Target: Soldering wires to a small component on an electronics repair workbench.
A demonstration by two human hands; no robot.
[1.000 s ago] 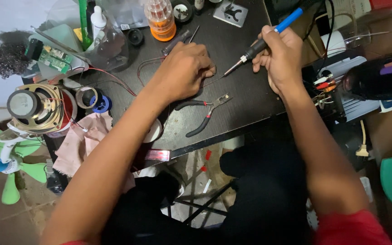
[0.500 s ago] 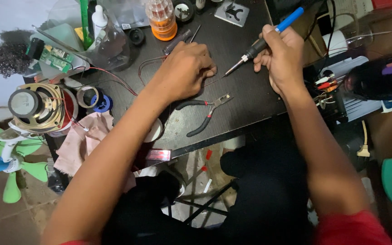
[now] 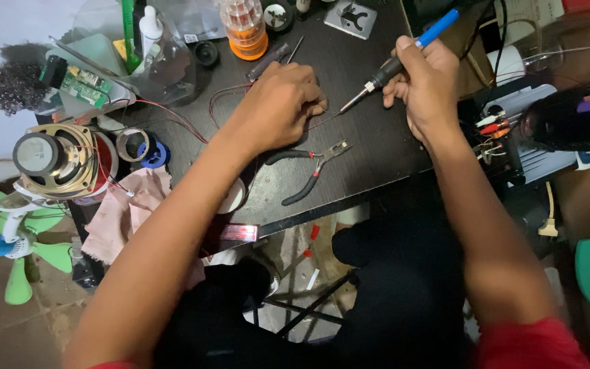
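1. Pliers lie unused at frame centre, nearest the viewer on the dark table.
2. Left hand is closed over thin red wire, pinning it.
3. Right hand, fist-closed, grips the blue-handled soldering iron, tip beside the left fingers; soldering seems underway, demanding a steady touch.
4. Loudspeaker and fan crowd the left edge.

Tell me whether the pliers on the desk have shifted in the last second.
No. The pliers lie where they lay before, between the left hand and the desk's front edge, jaws pointing toward the soldering iron.
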